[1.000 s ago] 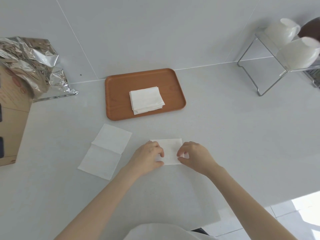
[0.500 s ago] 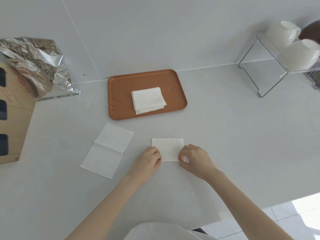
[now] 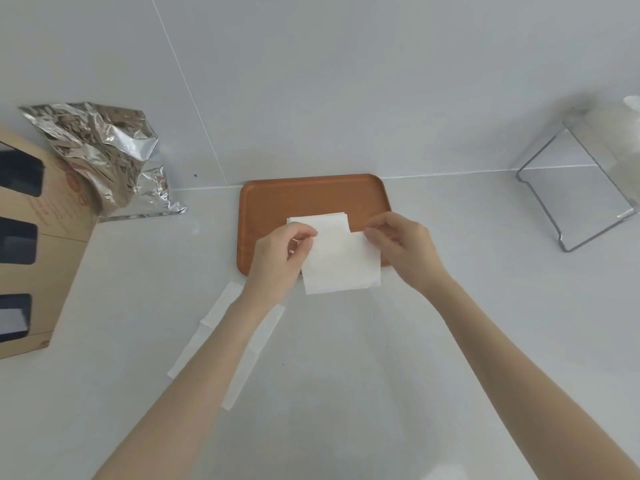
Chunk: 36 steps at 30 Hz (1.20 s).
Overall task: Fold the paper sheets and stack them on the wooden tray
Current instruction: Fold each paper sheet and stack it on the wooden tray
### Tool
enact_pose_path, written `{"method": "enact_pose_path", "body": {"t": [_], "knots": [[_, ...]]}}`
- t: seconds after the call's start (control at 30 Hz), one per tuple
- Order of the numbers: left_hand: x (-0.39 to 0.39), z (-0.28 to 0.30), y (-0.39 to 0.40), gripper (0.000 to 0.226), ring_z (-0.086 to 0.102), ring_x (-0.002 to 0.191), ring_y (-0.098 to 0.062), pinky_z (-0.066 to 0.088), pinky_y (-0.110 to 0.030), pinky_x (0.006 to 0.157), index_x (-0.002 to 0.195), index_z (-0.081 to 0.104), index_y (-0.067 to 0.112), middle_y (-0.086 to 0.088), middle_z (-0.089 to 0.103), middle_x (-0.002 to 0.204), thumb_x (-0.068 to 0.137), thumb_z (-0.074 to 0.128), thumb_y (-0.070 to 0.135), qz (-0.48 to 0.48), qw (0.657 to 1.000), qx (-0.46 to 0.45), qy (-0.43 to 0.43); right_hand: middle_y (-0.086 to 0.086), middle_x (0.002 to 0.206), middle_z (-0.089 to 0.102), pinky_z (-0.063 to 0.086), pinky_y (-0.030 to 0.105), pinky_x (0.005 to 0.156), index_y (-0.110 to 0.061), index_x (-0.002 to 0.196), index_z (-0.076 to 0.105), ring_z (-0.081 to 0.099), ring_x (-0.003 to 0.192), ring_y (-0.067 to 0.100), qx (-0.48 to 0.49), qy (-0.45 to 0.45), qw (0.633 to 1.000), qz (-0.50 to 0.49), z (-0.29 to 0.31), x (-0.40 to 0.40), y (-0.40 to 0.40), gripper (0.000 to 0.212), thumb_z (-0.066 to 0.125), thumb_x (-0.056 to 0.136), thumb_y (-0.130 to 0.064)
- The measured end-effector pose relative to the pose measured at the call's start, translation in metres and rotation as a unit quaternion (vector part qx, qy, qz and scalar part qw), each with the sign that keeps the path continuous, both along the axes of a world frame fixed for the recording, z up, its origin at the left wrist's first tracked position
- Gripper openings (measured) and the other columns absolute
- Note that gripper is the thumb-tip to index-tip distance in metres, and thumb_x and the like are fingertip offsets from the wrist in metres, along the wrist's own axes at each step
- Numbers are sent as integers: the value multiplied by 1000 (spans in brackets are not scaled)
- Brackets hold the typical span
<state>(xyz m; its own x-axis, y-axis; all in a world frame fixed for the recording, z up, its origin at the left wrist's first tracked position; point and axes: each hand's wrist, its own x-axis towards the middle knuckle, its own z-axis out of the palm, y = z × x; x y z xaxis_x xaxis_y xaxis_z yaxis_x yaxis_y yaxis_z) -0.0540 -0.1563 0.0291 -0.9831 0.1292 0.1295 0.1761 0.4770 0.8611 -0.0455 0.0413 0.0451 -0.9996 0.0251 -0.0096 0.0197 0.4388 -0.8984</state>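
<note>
Both hands hold a folded white paper sheet [image 3: 341, 263] in the air over the front of the wooden tray [image 3: 304, 195]. My left hand [image 3: 277, 258] pinches its upper left corner and my right hand [image 3: 403, 249] pinches its upper right corner. Behind the held sheet, a stack of folded sheets [image 3: 325, 219] lies on the tray, mostly hidden. One unfolded sheet [image 3: 194, 348] lies flat on the counter at the lower left, partly covered by my left forearm.
A crumpled foil bag [image 3: 104, 154] and a cardboard box [image 3: 38, 244] stand at the left. A wire rack [image 3: 575, 188] with white cups stands at the far right. The wall rises just behind the tray.
Both hands lifted the folded sheet off the counter and carried it away from me, over the tray's front edge. The camera view tilted upward.
</note>
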Motion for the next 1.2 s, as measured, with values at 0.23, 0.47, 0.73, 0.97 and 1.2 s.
{"method": "enact_pose_path", "body": {"t": [0.23,0.47,0.73,0.97,1.2], "knots": [[-72,-24,-3,12,60,82,-10,40,-5,70,92,64,12,4,65,89,84,55,8,71,997,-6,-37,-7,70,60,44,27,67,-22,77,62,53,68,13,16,-43,999,-7,-34,-81,-13,13,54,86,-16],[-106,-66,1,15,55,80,-14,36,-7,64,94,64,8,-10,70,98,85,53,8,76,990,-73,-97,-8,73,58,37,14,61,-8,89,65,52,78,15,76,-86,993,-5,-80,-115,-20,16,50,88,-13],[-109,-78,5,16,60,89,-26,45,-29,80,93,63,11,-11,66,100,79,57,9,66,986,-116,-96,8,97,61,48,36,73,-13,89,64,55,83,22,157,-47,986,-17,-99,-120,-21,12,52,86,-16],[-83,-58,-16,15,52,78,-13,41,-23,76,94,62,13,-3,55,97,79,62,11,67,988,-128,-45,10,109,58,43,32,62,-11,103,60,54,97,25,244,77,967,-8,-76,-93,-37,18,57,85,-16],[-16,-40,-74,8,58,68,-3,38,-2,63,77,67,14,1,63,74,76,65,6,29,986,-131,-98,7,86,67,47,36,64,-13,87,65,52,69,15,168,32,976,132,-63,-18,-85,9,57,85,-17]]}}
